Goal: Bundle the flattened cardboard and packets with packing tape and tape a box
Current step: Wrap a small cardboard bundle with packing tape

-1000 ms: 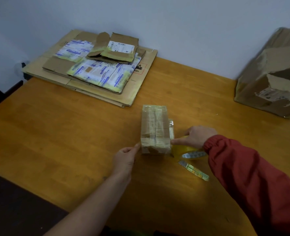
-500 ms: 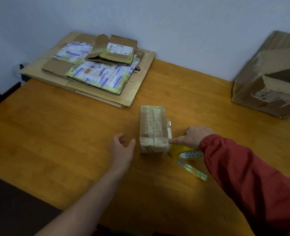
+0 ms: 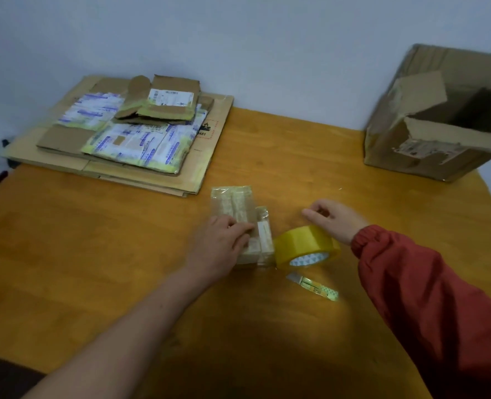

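A small cardboard box [image 3: 232, 201] wrapped in clear tape lies at the table's middle. My left hand [image 3: 224, 243] rests on its near end, fingers laid flat over the top. A yellow roll of packing tape [image 3: 302, 244] lies right beside the box, touching its right side. My right hand [image 3: 335, 218] hovers just behind the roll with loosely curled fingers, and I see nothing in it. The flattened cardboard [image 3: 209, 156] with printed packets [image 3: 140, 148] stacked on it sits at the far left.
A small utility knife [image 3: 313, 285] lies near the roll, towards me. A large, torn, open cardboard box [image 3: 411, 145] stands at the far right corner. The wooden table [image 3: 94, 254] ends at a wall behind and drops off at the left and near edges.
My left hand moved from the table onto the small box. My right hand let go of the tape roll and drew back to the right; the roll now shows fully.
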